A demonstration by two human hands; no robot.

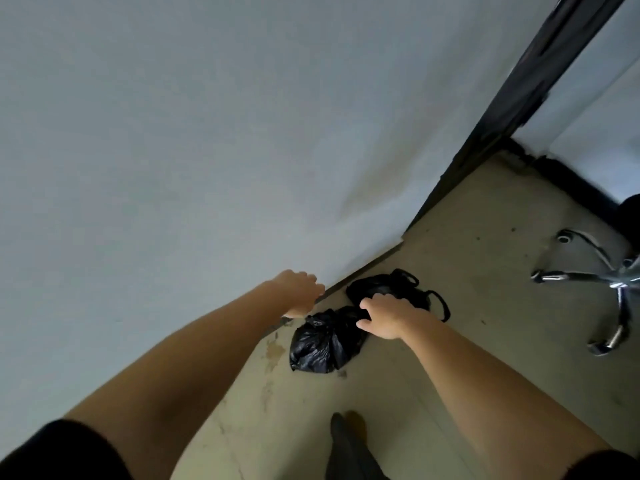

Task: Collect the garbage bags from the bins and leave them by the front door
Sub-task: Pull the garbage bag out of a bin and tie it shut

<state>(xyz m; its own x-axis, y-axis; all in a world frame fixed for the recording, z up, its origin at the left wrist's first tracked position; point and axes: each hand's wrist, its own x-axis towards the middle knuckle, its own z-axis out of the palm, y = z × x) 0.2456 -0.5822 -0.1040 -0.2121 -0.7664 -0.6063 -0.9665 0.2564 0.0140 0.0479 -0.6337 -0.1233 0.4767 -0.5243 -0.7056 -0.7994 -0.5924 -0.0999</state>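
Wall [173, 133]: a pale grey surface is seen filling the left of the view, met by the floor [450, 289] along a dark skirting line.
Left hand [299, 292]: it is held out near the base of the wall, fingers curled downward; whether anything is gripped cannot be told, as the fingertips are hidden.
Near garbage bag [322, 344]: a tied black bag is set on the floor just beside the wall.
Right hand [384, 318]: it is laid on the far garbage bag [384, 284], fingers relaxed and spread.
Door frame [502, 126]: a dark frame is seen beyond the bags.
Chair base [609, 282]: chrome legs with castors are seen at the right.
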